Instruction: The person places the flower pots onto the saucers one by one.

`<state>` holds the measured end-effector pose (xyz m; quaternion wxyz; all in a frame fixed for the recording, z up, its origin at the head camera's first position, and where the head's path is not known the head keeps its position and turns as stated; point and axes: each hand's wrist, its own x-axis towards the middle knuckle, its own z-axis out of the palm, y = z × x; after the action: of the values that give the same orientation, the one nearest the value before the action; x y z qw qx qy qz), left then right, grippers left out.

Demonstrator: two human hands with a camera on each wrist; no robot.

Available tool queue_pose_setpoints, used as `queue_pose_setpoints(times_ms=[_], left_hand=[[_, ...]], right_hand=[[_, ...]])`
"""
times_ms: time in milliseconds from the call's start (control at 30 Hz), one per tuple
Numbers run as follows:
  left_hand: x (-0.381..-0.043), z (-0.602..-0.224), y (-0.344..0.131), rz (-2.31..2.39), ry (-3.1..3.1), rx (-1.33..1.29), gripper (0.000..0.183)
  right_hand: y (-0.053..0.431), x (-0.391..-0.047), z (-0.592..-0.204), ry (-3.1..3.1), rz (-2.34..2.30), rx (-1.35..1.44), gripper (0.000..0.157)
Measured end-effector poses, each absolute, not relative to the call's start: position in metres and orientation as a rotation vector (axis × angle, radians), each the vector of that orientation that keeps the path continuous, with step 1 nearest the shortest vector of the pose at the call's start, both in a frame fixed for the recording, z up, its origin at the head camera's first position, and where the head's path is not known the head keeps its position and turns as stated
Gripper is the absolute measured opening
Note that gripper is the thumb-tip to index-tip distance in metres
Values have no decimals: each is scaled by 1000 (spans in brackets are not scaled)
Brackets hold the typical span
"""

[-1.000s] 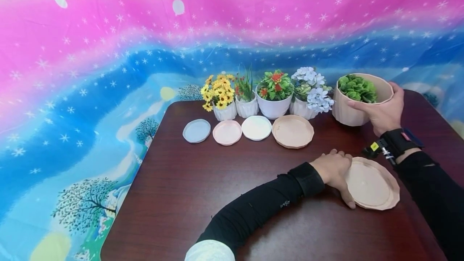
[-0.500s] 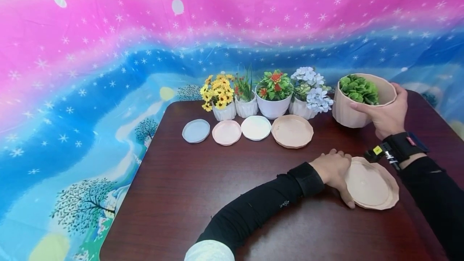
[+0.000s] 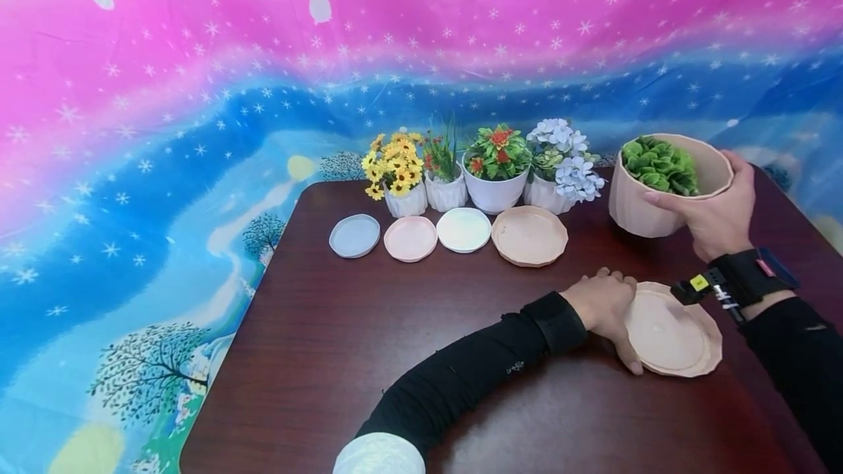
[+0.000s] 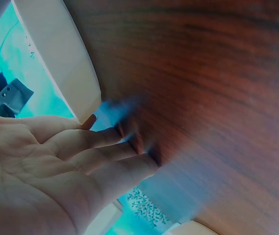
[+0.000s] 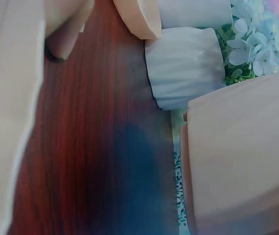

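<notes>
In the head view my right hand grips a large beige flowerpot by its right side, thumb across the near rim. A leafy green plant sits inside, towards the pot's left. The pot hangs a little above the table at the back right; its wall fills the right of the right wrist view. My left hand touches the left edge of a beige faceted saucer on the table, thumb along the near rim. The left wrist view shows the palm with straight fingers beside the saucer's side.
Along the back stand potted yellow flowers, grass, a red-flowered plant and blue hydrangeas. Before them lie grey, pink, white and beige saucers on the dark wooden table.
My right hand has carried the pot slightly to the right and nearer, lifting it off the table with the plant inside. The left hand and its saucer have stayed in place.
</notes>
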<state>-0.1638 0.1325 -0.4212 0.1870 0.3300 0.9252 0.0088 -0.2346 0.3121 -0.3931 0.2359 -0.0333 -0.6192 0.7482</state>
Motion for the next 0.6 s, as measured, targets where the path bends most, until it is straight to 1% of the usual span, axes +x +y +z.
queue_pose_setpoints(times_ms=[600], left_hand=[[-163, -423, 134, 20, 2615, 925, 120]], right_hand=[[325, -206, -403, -1590, 2119, -53, 103]])
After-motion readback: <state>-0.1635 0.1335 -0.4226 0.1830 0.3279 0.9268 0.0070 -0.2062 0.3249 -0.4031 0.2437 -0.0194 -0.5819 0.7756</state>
